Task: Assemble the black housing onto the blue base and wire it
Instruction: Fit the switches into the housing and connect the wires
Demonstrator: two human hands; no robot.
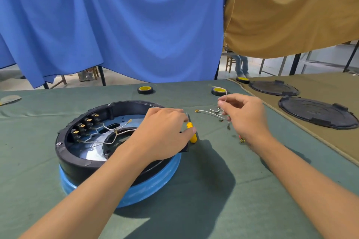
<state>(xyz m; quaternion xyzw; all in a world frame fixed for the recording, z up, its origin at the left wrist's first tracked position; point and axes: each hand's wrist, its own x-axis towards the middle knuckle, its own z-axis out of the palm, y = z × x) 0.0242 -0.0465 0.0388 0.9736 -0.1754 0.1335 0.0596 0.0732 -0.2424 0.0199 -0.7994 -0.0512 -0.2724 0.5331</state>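
1. The counter [213, 190] is covered with a soft green cloth that has a few wrinkles.
2. The black housing [81, 163] is a round ring of hard plastic. It sits on top of the blue base [147, 190], a smooth round tub, at 9 o'clock from my right hand [244, 114].
3. Inside the ring, small black blocks with gold metal tabs [85, 125] line the wall at 10 o'clock. Thin pale wires bend across the shiny floor.
4. My left hand [163, 132] lies over the ring's 3 o'clock edge. Its fingers [178, 114] and thumb are curled on a little screwdriver [191, 132] with a yellow handle.
5. My right fingers [227, 103] pinch a thin pale wire [226, 95]. More loose wires [211, 112] with tiny metal ends lie just beside that hand, at its 9 o'clock.
6. Two black tape rolls [145, 90] with yellow middles sit at 12 and 1 o'clock from the ring.
7. Two flat round black lids [316, 112] rest on brown cloth at 2 o'clock.
8. A blue sheet [116, 25] and a brown sheet [291, 15] hang behind, in soft folds.
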